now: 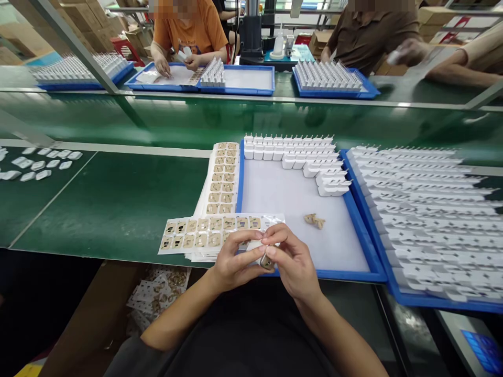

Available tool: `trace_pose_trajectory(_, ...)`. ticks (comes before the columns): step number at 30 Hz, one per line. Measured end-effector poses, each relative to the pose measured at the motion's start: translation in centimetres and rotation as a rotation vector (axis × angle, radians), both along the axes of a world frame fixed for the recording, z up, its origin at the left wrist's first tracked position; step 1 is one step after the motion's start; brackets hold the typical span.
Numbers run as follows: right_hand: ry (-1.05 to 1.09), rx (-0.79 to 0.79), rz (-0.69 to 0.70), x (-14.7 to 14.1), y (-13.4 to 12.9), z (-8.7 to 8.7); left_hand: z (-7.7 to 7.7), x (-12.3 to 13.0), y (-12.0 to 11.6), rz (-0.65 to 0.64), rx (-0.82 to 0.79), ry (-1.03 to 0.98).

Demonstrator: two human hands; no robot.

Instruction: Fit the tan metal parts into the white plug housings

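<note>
Pinching one small white piece [267, 261] between their fingertips, the left hand [239, 257] and the right hand [294, 260] meet over the near left corner of the nearer blue tray [341, 274]; the piece sits in the gap between the two thumbs and forefingers, partly hidden, its tan-and-dark face low, by the right thumb. Just beyond, one sticker sheet [208, 233] lies crosswise with two rows of tan stickers, at least eight showing in the far row. One crumpled tan scrap [314, 221] rests on the tray floor. To the right, touching the first, stands a second blue tray [401, 297] filled with white plugs [424, 220], too many to count. Past the crosswise sheet, a sheet stack [223, 178] shows two columns of stickers. At least ten loose white pieces [43, 174] lie far left. Across the line are four more blue trays [251, 93] and two seated people [192, 26].
</note>
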State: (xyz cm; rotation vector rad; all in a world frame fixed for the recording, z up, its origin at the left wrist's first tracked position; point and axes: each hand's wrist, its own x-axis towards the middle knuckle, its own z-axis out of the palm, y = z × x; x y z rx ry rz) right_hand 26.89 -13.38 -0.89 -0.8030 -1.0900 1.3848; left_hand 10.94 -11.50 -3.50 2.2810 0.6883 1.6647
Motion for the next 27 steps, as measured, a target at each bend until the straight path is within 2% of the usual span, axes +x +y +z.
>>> trace_pose_trajectory(7,-0.026,-0.033,0.007,0.4,-0.2,-0.3,-0.3,-0.4,-0.1,-0.030,0.041,0.031)
trace_pose_trajectory(9,-0.067,0.050,-0.002,0.6,-0.4,-0.2,-0.3,-0.4,0.0,-0.032,0.019,-0.001)
trace_pose_trajectory(13,-0.275,0.332,-0.069,1.0,-0.5,-0.1,-0.1,-0.1,0.0,-0.056,-0.013,-0.051)
trace_pose_trajectory(16,-0.358,0.419,-0.124,1.0,-0.4,-0.2,0.0,0.3,-0.2,-0.068,-0.019,-0.082)
trace_pose_trajectory(20,-0.342,0.369,-0.165,1.0,-0.5,-0.6,-0.1,0.6,-0.4,-0.055,-0.020,-0.080)
trace_pose_trajectory(24,-0.258,0.239,-0.082,0.9,-0.7,-1.2,-0.4,0.5,-0.3,-0.017,-0.009,-0.082)
trace_pose_trajectory(27,-0.268,0.299,-0.072,0.7,-1.0,-1.9,-0.6,0.5,-0.1,0.017,-0.050,-0.141)
